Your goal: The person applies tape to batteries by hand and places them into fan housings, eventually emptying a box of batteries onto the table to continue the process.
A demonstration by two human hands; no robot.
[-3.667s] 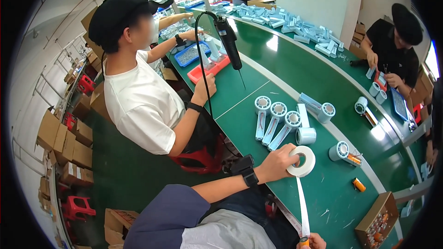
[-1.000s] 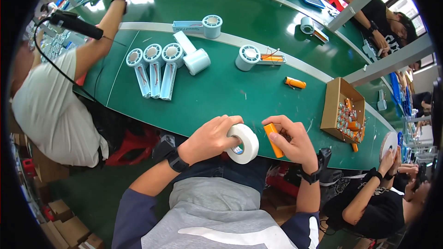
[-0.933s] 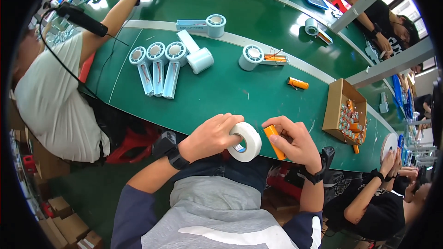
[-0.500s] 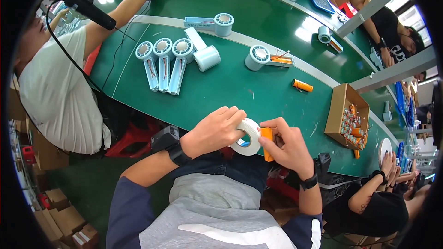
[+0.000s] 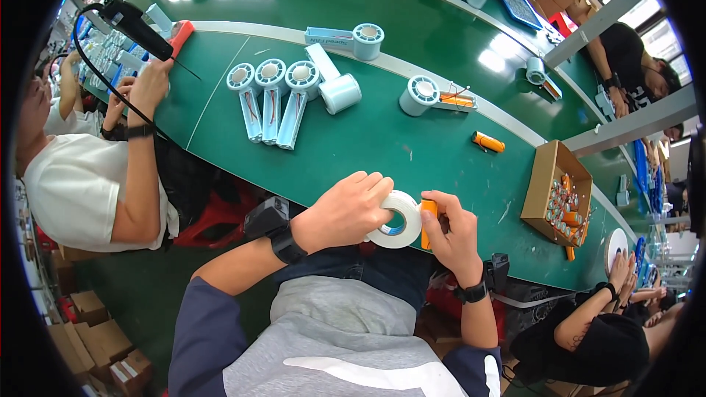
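My left hand is closed on a roll of white tape, with fingers at the roll's centre hole. Right beside the roll, my right hand grips an orange cylindrical battery held upright between thumb and fingers. Both hands are over the near edge of the green table. Farther off on the table lies another orange battery with a wire along it. A pale blue fan body sits beyond, its handle open to show orange and wires inside.
Several pale blue fan bodies stand at the left of the green table. A cardboard box of batteries stands at right. A black electric screwdriver hangs at upper left. Co-workers sit on both sides and across.
The battery in my right hand has turned slightly beside the tape roll, showing a narrower side. The co-worker at left has drawn an arm back from across the table.
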